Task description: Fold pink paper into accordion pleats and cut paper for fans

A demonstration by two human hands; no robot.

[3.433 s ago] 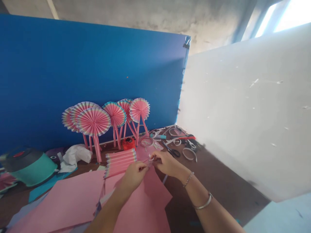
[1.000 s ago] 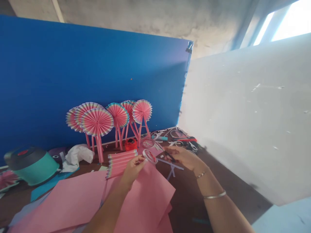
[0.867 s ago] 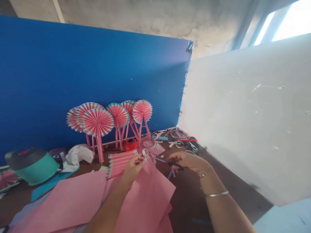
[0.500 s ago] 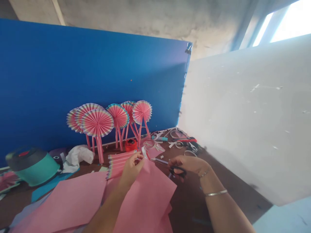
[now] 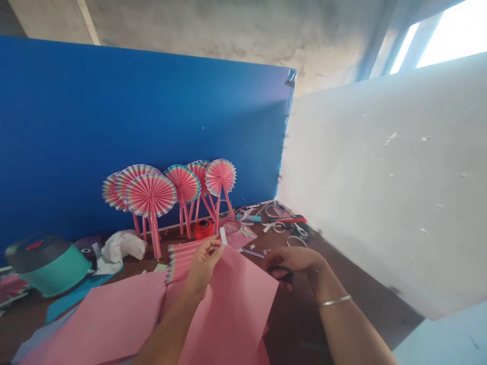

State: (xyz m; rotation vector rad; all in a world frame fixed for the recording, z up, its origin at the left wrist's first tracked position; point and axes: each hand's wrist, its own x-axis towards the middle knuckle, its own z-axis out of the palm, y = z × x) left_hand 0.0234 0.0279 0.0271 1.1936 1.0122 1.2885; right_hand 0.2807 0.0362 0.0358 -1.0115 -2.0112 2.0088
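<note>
R hand (image 5: pixel 292 261) has room twd white partition (image 5: pixel 380 167); pink card (image 5: pixel 232 299) betw it & L hand (image 5: pixel 203 266), paper fans (image 5: pixel 151 195) block fwd.

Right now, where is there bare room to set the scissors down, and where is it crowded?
The widest bare patch is the brown tabletop between the right forearm and the white partition. A narrower strip runs beside the pink card sheets, below the right hand. Crowded: the back corner, with paper rings and tools, and around the pink paper fans.
</note>
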